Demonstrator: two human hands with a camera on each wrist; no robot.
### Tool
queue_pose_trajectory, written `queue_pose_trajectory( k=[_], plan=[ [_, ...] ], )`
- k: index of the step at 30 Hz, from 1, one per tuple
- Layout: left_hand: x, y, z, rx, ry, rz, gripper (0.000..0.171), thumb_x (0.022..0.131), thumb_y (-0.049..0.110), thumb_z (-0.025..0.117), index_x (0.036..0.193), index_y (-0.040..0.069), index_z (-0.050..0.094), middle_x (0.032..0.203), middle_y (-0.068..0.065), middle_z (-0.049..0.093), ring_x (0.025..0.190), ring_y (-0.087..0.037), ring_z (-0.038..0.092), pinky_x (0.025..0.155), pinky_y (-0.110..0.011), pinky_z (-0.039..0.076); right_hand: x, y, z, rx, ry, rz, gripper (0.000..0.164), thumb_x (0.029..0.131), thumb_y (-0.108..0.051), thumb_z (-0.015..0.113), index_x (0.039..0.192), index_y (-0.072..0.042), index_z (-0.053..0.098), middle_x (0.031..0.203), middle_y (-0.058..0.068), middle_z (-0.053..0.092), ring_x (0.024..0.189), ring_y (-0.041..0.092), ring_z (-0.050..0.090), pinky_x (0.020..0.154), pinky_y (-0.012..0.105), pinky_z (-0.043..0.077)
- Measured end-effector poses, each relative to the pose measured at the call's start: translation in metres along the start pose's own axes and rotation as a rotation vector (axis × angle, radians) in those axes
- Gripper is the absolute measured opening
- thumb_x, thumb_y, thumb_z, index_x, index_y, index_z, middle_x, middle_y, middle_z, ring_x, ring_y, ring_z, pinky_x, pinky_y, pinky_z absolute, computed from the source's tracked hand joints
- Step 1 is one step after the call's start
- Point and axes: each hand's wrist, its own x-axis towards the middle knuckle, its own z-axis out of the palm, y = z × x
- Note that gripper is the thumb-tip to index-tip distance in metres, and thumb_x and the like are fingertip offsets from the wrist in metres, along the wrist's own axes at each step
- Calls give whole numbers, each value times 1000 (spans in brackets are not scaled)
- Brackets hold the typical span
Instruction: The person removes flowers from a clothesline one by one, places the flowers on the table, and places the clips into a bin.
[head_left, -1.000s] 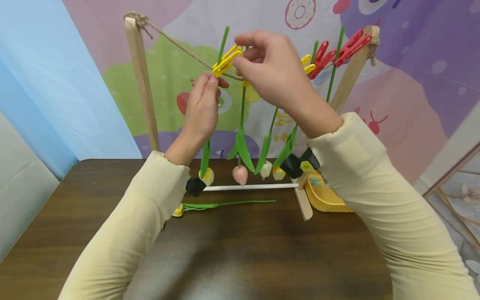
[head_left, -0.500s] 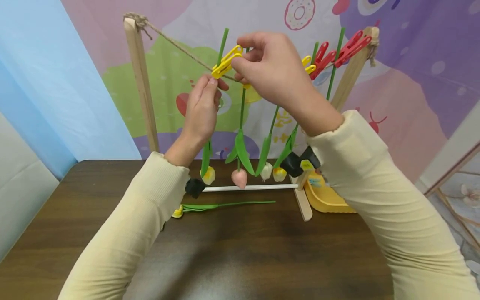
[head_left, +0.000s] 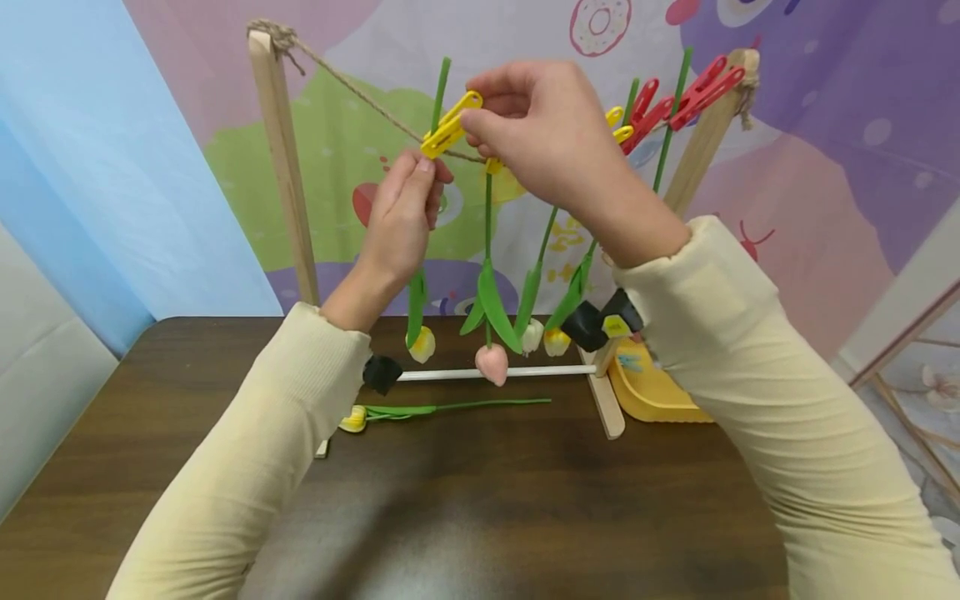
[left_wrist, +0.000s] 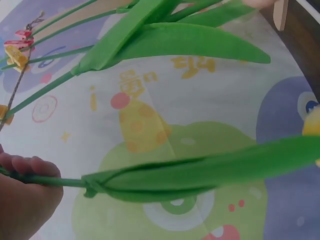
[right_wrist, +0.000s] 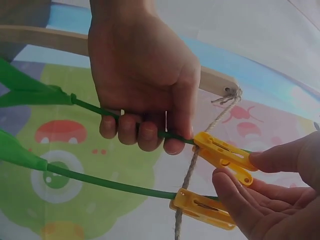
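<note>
In the head view, my left hand (head_left: 401, 212) grips the green stem (right_wrist: 90, 107) of a yellow-and-white artificial tulip (head_left: 422, 343) hanging bloom down. Just above those fingers, a yellow clothespin (head_left: 450, 127) sits at the twine (head_left: 352, 87) with the stem. My right hand (head_left: 555, 137) pinches its handle ends between thumb and fingers; the right wrist view shows both handles between them. Close beside it, a second yellow clothespin (right_wrist: 202, 207) clips the stem of a pink tulip (head_left: 492, 365) to the twine.
Wooden posts (head_left: 281, 167) hold the twine at both ends. Farther right hang more tulips, with red clothespins (head_left: 705, 93). Another yellow tulip (head_left: 450, 407) lies on the dark table (head_left: 480, 500). A yellow tray (head_left: 652, 400) stands right of the frame's white bar (head_left: 517, 372).
The left hand and the tulip's stem top have shifted slightly left, and the pinched clothespin with them. The pink tulip has swung a little right and lower. Both hands keep their holds.
</note>
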Motion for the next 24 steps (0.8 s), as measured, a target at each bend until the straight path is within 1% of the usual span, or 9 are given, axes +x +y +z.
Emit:
queue_pose_trajectory(
  k=[3, 7, 11, 13, 15, 19, 21, 24],
  plan=[
    [0, 1, 0, -12, -14, 4, 24, 100, 12, 27, 85, 11, 45, 69, -1, 36, 59, -13, 33, 57, -23, 30, 1, 1, 0, 23, 2, -12, 40, 93, -19, 56, 131, -9, 53, 116, 4, 65, 96, 10, 64, 83, 20, 50],
    [1, 1, 0, -35, -33, 15, 24, 101, 11, 26, 83, 10, 42, 69, -3, 37, 59, -14, 34, 58, -24, 32, 1, 2, 0, 7, 2, -26, 39, 93, -20, 57, 130, -10, 54, 115, 4, 66, 95, 9, 64, 83, 20, 50],
    [1, 2, 0, -54, -50, 4, 24, 102, 12, 25, 84, 11, 41, 64, -1, 33, 54, -12, 30, 54, -22, 28, 0, 3, 0, -10, 9, -42, 35, 93, -20, 57, 127, -8, 57, 113, 4, 67, 93, 7, 64, 82, 19, 50],
    [0, 3, 0, -44, -58, -9, 23, 102, 13, 25, 85, 11, 41, 62, 1, 30, 53, -11, 28, 53, -22, 26, -1, 4, 0, 1, 18, -46, 34, 93, -20, 57, 125, -7, 58, 112, 5, 67, 91, 8, 64, 82, 20, 50],
    [0, 4, 0, -14, -65, -15, 23, 103, 14, 25, 86, 11, 41, 63, 2, 29, 54, -10, 26, 53, -22, 25, -2, 5, 0, 10, 31, -63, 32, 93, -19, 58, 123, -6, 60, 110, 6, 68, 90, 8, 65, 81, 20, 51],
    [-1, 5, -1, 56, -64, -9, 22, 103, 16, 26, 87, 10, 41, 66, 1, 30, 56, -11, 28, 55, -22, 27, -3, 9, 1, 25, 70, -118, 28, 92, -18, 59, 117, -6, 63, 107, 6, 69, 88, 8, 65, 78, 20, 51],
    [-2, 6, -1, 68, -65, -5, 22, 103, 16, 26, 88, 10, 41, 66, 0, 30, 57, -11, 29, 55, -22, 27, -5, 11, 1, 40, 94, -138, 26, 92, -17, 60, 115, -5, 65, 106, 6, 69, 87, 8, 65, 78, 20, 51],
    [-3, 6, -2, 82, -68, 0, 22, 103, 16, 26, 89, 9, 41, 67, 0, 30, 59, -12, 29, 57, -23, 27, -5, 12, 1, 87, 138, -141, 23, 91, -16, 61, 109, -5, 67, 102, 8, 70, 84, 9, 66, 78, 21, 52]
  ],
)
